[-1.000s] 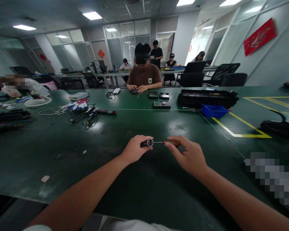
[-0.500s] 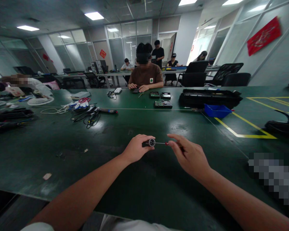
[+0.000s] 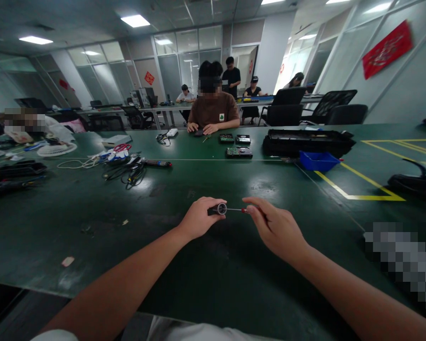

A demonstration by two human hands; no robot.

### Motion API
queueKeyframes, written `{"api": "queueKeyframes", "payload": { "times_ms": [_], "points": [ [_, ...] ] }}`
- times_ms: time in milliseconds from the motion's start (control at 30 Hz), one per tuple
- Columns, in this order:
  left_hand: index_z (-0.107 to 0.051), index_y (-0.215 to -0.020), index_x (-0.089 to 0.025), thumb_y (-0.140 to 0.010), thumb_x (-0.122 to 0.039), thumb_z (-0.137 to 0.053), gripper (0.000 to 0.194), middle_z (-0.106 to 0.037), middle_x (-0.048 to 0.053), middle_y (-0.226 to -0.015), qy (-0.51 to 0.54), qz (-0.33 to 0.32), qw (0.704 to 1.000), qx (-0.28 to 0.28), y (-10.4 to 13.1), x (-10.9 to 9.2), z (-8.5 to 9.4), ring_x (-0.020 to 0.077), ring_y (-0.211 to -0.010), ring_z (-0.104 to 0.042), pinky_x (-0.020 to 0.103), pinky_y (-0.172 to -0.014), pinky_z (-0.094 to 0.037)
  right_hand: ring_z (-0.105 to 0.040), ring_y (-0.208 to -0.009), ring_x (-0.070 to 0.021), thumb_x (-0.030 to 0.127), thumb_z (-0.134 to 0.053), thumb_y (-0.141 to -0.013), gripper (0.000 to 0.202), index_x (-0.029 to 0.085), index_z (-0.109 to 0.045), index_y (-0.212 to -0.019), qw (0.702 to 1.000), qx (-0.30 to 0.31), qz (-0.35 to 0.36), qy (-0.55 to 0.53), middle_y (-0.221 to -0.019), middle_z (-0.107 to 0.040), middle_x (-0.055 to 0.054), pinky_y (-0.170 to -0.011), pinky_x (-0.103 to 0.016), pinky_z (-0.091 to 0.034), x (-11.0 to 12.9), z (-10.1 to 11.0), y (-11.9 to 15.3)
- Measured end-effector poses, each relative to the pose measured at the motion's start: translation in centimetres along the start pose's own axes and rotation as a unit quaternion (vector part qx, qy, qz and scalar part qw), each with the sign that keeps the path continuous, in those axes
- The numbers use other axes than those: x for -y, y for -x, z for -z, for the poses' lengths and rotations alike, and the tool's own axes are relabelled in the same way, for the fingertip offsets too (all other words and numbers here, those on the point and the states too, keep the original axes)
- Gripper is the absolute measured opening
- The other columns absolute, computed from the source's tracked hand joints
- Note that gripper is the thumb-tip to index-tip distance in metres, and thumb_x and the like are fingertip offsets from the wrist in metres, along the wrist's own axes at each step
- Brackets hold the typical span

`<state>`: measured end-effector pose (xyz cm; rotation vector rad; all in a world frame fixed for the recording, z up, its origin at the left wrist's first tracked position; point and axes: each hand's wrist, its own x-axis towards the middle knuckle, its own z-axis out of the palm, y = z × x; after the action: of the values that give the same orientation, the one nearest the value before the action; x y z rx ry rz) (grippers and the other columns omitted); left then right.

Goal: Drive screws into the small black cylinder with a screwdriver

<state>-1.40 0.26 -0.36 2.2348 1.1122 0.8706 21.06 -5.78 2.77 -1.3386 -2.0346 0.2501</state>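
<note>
- Pointing leftward, the screwdriver (image 3: 244, 210) lies with its long axis almost level across the frame's centre: its thin metal shaft runs left, its red collar sits to the right, and the handle is hidden in the right hand (image 3: 279, 228).
- Just left of the shaft, the tubular part (image 3: 222, 209) shows its round open end to the viewer; its long axis runs away from the lens, toward the left hand (image 3: 199, 219), strongly foreshortened.
- The shaft meets the right edge of the round rim; whether its tip enters the part cannot be told.
- Left grip: thumb and fingers clamped on the tubular part from both sides, above the desk (image 3: 199, 284).
- Right grip: thumb and curled fingers closed on the screwdriver, forefinger raised above the red collar.
- Against one second ago, the right forefinger has straightened and lifted, and the thumb and collar sit slightly farther right; the left hand's hold and the screwdriver's direction match.
</note>
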Motion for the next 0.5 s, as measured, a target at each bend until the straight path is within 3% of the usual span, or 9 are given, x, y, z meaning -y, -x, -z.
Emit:
{"api": "queueKeyframes", "payload": {
  "times_ms": [100,233,400,500],
  "points": [
    [-0.068,-0.118,-0.026,-0.08,-0.022,-0.076,0.039,-0.071,0.003,-0.113,0.0,-0.003,1.0,0.0,0.01,-0.01,0.05,0.0227,-0.107,-0.06,0.038,-0.096,-0.043,-0.063,-0.064,-0.0192,0.03,-0.044,-0.098,0.039,0.02,-0.048,-0.135,1.0,-0.002,0.021,-0.019,-0.078,-0.068,-0.003,-0.063,-0.032,-0.047,-0.14,-0.14,0.02],
    [-0.068,-0.117,-0.025,-0.081,-0.022,-0.076,0.037,-0.071,0.002,-0.112,-0.008,-0.003,1.0,-0.009,-0.04,0.31,-0.08,0.0218,-0.104,-0.062,0.037,-0.094,-0.044,-0.066,-0.079,-0.0219,0.028,-0.046,-0.096,0.042,0.02,-0.045,-0.137,0.999,0.013,0.036,-0.025,-0.09,-0.069,-0.006,-0.072,-0.035,-0.049,0.03,-0.05,0.05],
    [-0.068,-0.118,-0.027,-0.08,-0.02,-0.077,0.04,-0.071,0.002,-0.11,-0.019,-0.006,1.0,-0.019,-0.11,0.88,-0.32,0.0214,-0.102,-0.062,0.036,-0.092,-0.045,-0.058,-0.053,-0.0182,0.036,-0.033,-0.103,0.042,0.015,-0.044,-0.137,0.998,0.028,-0.029,-0.045,-0.06,-0.057,0.003,-0.055,-0.031,-0.041,0.55,0.17,-0.05],
    [-0.068,-0.118,-0.026,-0.08,-0.021,-0.077,0.039,-0.071,0.002,-0.11,-0.021,-0.008,1.0,-0.017,-0.11,0.87,-0.31,0.0214,-0.102,-0.062,0.037,-0.093,-0.045,-0.057,-0.053,-0.0176,0.034,-0.038,-0.101,0.038,0.016,-0.045,-0.134,0.998,0.017,-0.032,-0.051,-0.065,-0.06,0.002,-0.054,-0.03,-0.041,0.58,0.03,-0.09]
  ]
}}
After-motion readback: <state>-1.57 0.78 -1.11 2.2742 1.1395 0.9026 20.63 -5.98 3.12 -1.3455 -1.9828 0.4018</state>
